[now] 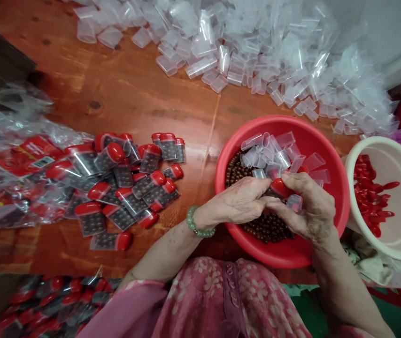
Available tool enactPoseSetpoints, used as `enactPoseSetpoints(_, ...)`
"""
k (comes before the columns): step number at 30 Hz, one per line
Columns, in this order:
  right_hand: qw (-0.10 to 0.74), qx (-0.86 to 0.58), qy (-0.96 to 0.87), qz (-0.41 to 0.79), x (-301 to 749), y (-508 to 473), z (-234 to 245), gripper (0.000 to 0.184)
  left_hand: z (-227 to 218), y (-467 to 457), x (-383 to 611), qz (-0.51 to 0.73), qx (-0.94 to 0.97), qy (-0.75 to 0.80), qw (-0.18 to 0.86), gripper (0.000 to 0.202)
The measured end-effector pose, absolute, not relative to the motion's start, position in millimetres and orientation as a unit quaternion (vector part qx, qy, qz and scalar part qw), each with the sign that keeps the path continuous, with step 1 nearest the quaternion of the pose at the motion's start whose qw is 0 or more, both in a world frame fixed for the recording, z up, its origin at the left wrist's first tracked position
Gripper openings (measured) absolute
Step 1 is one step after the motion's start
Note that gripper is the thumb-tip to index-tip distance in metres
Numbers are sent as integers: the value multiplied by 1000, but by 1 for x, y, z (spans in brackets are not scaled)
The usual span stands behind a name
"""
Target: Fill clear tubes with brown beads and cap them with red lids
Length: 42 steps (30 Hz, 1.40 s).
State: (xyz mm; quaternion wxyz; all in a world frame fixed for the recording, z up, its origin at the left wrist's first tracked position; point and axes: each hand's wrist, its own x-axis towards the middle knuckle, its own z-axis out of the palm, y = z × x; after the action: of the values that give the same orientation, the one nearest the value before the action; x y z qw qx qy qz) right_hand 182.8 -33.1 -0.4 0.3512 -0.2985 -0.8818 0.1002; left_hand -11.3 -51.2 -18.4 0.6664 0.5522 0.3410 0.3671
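Left hand (237, 202) and right hand (304, 202): both drawn in narrow, fingertips meeting on one red-capped container (281, 188), its body largely covered by the fingers; whether the cap is fully seated cannot be told. Risk: uneven thumb pressure could tilt the cap, or a slip could drop the piece. Directly below the hands: brown beads (267, 227), loose; a container tipped with its cap unseated would likely spill its contents back among them. Just beyond the fingertips: clear sleeves (278, 150), heaped; a knuckle could push them into the beads. Around all these: red basin (343, 202); a forearm leaning on its rim could tip it. Right of the right hand: pale bucket (350, 188) with red pieces (371, 202), within an elbow's knock. Left of the left hand: filled containers (91, 218), piled on the desk (151, 108); a sweeping wrist could scatter them.
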Motion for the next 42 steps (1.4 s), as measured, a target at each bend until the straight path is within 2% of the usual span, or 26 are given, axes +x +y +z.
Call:
enactPoseSetpoints(3,319,-285,-900,85,183,-33,-1,61,-17,-50,-12,344,585,347,647,21)
enactPoseSetpoints(8,268,-328,-905,50,182,-39,-7,84,-15,-48,-13,344,552,350,674,26)
enactPoseSetpoints(12,229,-338,-912,-25,176,-44,-6,82,-19,-49,-11,359,505,334,710,26)
enactPoseSetpoints(16,215,-332,-916,-72,171,-45,-3,82,-22,-49,-8,370,453,310,750,38)
enactPoseSetpoints(21,257,-333,-902,-95,169,-45,-6,76,-20,-48,-8,368,405,255,797,52)
enactPoseSetpoints(25,274,-318,-901,-109,170,-45,-7,75,-19,-48,-9,348,385,231,823,56)
enactPoseSetpoints(32,286,-329,-896,-86,168,-44,-9,77,-19,-49,-8,358,332,218,845,58)
enactPoseSetpoints(39,320,-339,-884,30,163,-40,-4,89,-22,-48,-9,391,278,165,862,41)
enactPoseSetpoints(42,332,-337,-879,63,162,-41,0,88,-20,-47,-11,385,264,171,868,39)
